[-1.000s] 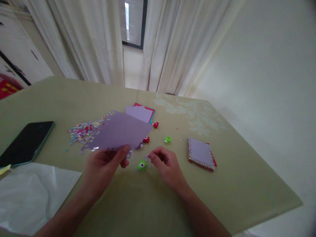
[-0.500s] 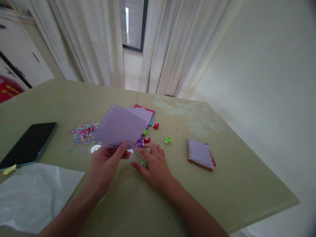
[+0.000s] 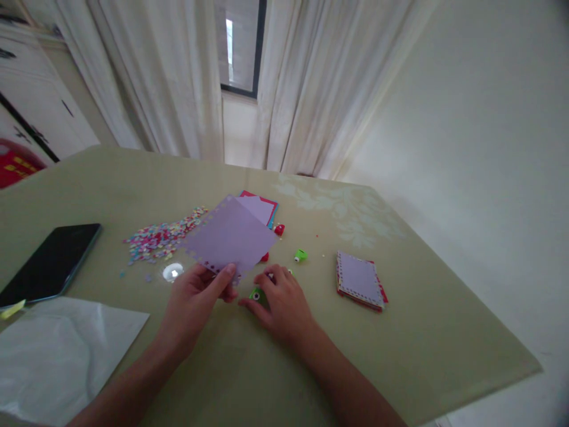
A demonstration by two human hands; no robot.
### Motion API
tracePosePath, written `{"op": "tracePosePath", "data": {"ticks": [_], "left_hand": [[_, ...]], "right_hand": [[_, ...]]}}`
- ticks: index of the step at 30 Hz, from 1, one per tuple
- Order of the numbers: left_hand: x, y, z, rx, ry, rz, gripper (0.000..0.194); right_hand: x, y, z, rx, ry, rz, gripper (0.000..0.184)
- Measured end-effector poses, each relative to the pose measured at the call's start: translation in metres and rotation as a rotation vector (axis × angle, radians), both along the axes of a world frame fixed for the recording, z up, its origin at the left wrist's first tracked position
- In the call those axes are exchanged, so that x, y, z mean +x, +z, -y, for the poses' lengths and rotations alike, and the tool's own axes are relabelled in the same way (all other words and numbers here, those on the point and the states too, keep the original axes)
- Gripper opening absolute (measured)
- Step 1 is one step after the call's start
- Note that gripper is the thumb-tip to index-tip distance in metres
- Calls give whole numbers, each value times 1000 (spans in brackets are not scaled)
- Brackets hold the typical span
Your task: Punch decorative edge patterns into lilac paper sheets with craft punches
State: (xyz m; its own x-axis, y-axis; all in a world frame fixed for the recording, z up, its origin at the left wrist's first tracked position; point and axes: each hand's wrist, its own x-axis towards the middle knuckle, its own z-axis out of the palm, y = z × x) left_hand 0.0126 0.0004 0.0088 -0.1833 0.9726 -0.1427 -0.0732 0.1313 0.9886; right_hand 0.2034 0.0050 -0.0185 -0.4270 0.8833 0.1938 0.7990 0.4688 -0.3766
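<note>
My left hand (image 3: pixel 198 302) pinches a purple paper sheet (image 3: pixel 235 234) near its lower corner, thumb on top. Small punched holes run along the sheet's left and lower edges. Around a small green paper punch (image 3: pixel 256 295) with an eye-like spot, my right hand (image 3: pixel 282 302) curls its thumb and fingers, just right of the sheet. A second green punch (image 3: pixel 300 255) lies beyond that hand. One red punch (image 3: pixel 279 229) sits near the sheet's right corner, and another red one is partly hidden under the sheet.
Paper confetti (image 3: pixel 162 237) is heaped left of the sheet. Coloured papers (image 3: pixel 262 206) lie behind it. At right is a stack of small purple-topped sheets (image 3: pixel 360 279). A phone (image 3: pixel 51 261), a white plastic sheet (image 3: pixel 66 356) and a shiny round piece (image 3: pixel 173 272) are at left.
The purple sheet has shifted right and slightly down, covering the purple punches and uncovering more confetti. My right hand has drawn down and its fingers have closed in around the green punch.
</note>
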Motion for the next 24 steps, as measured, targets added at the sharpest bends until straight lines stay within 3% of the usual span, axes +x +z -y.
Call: {"op": "tracePosePath", "data": {"ticks": [6, 12, 14, 17, 21, 24], "left_hand": [[-1, 0, 1, 14, -10, -41, 45], [-1, 1, 1, 20, -12, -50, 45], [0, 1, 2, 25, -17, -52, 45], [0, 1, 3, 39, -32, -65, 44], [1, -1, 2, 72, -63, -55, 39], [1, -1, 1, 76, -68, -67, 37]], "right_hand": [[6, 4, 4, -1, -36, -64, 33], [10, 2, 2, 18, -165, -592, 19], [11, 2, 0, -55, -219, -822, 17], [12, 4, -4, -272, -234, -1068, 37], [12, 7, -9, -467, -197, -1197, 37], [11, 7, -9, -464, -255, -1196, 40]]}}
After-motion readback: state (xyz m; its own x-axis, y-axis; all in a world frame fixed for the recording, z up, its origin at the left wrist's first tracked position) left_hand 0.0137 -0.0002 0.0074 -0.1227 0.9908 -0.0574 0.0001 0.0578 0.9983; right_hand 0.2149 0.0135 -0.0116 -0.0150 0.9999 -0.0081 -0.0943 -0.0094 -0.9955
